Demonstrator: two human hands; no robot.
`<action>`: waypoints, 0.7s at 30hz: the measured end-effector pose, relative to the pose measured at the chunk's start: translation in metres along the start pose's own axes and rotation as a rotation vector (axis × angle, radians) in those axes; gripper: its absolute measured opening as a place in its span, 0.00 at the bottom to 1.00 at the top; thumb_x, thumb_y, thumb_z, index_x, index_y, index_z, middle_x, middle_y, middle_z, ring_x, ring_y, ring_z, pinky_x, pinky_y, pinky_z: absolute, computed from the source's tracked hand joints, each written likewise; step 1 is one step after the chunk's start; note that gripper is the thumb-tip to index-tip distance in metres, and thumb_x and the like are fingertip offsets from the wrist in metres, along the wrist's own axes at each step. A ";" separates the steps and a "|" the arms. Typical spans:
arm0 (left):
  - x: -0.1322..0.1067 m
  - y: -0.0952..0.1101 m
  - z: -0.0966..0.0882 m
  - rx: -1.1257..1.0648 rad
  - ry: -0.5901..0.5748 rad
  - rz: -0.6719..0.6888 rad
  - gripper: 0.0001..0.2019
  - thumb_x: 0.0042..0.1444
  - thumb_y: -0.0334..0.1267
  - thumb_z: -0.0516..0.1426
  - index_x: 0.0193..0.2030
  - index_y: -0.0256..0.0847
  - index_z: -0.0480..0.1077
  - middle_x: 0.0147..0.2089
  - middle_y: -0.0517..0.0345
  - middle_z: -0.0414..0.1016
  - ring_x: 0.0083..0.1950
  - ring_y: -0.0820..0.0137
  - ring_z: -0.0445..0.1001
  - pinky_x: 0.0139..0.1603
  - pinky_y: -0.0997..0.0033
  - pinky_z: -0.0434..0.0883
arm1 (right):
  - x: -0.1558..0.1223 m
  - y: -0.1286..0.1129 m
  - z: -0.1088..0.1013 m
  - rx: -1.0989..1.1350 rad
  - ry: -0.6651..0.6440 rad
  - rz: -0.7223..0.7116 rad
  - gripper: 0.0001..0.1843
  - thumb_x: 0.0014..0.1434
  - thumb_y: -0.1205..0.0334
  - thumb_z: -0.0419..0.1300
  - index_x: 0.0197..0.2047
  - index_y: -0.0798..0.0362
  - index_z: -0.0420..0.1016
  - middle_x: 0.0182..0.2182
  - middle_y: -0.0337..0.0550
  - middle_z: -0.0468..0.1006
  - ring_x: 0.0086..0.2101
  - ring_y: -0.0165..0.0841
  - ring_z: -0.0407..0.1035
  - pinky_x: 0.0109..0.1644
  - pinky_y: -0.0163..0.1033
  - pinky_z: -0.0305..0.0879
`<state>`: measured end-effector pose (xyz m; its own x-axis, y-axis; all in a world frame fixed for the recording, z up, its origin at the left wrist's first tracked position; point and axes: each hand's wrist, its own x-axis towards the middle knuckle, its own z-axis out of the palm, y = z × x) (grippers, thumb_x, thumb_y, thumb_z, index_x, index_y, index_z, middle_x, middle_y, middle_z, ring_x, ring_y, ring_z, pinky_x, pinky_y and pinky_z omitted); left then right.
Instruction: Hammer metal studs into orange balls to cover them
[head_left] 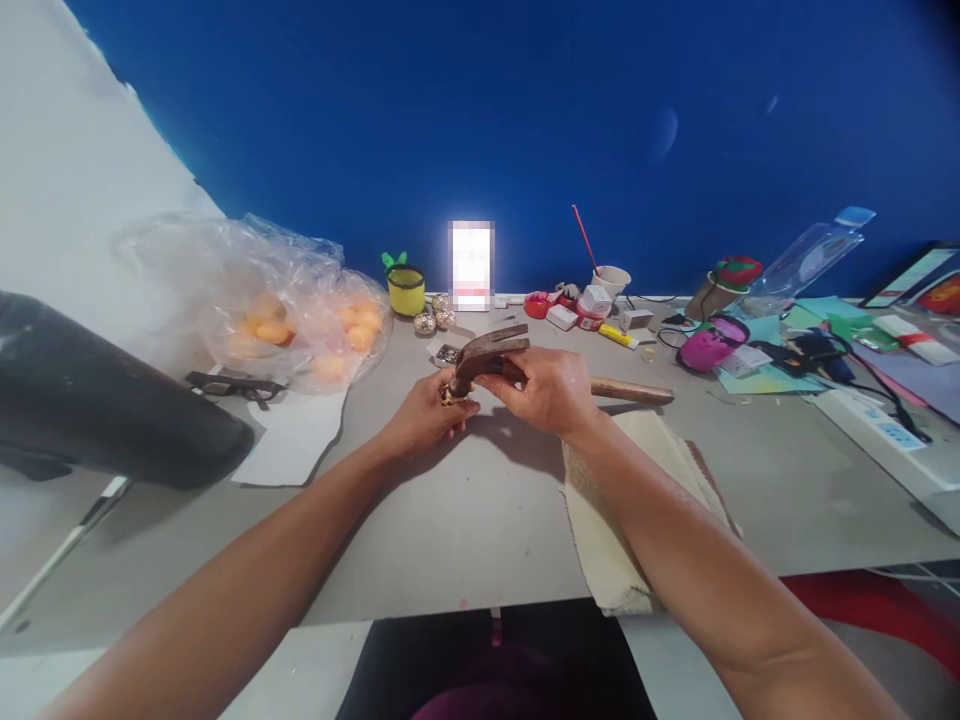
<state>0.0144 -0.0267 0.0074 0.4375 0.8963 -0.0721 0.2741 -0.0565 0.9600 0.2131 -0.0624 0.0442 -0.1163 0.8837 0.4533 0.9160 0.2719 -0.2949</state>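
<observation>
My right hand (555, 388) is wrapped round a claw hammer (634, 391) close to its head, and the wooden handle sticks out to the right. The hammer's striking face points down at a small gold-coloured piece (451, 397) pinched in my left hand (424, 412). Fingers hide most of that piece, so its kind does not show. Just behind the hammer head lies a small dark patterned item (448, 355). Several shiny gold balls (425, 323) sit farther back on the grey table (465, 530).
Left are a clear bag of orange fruit (330, 330), glasses (236, 386), white paper (296, 440) and a large dark cylinder (112, 400). A folded cloth (600, 520) lies under my right forearm. Behind stand a yellow pot (406, 292), a bright screen (472, 265) and a cup (613, 282). A power strip (900, 440) is right.
</observation>
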 end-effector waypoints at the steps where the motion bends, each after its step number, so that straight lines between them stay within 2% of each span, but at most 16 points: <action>1: 0.000 0.000 0.000 0.003 -0.002 -0.002 0.13 0.51 0.38 0.65 0.42 0.40 0.69 0.27 0.62 0.73 0.24 0.72 0.71 0.24 0.72 0.66 | 0.000 0.000 0.000 -0.005 0.011 0.004 0.22 0.64 0.38 0.61 0.40 0.48 0.83 0.32 0.43 0.84 0.32 0.35 0.74 0.36 0.38 0.57; 21: -0.001 0.003 0.003 0.010 0.008 -0.009 0.13 0.49 0.36 0.65 0.40 0.41 0.68 0.27 0.62 0.71 0.25 0.72 0.71 0.23 0.72 0.66 | 0.001 0.002 0.003 -0.014 -0.028 0.044 0.22 0.64 0.38 0.60 0.39 0.48 0.84 0.33 0.43 0.84 0.33 0.36 0.75 0.36 0.38 0.57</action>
<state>0.0175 -0.0293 0.0090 0.4277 0.9005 -0.0789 0.2863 -0.0522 0.9567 0.2138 -0.0597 0.0421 -0.0865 0.9049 0.4167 0.9258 0.2275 -0.3018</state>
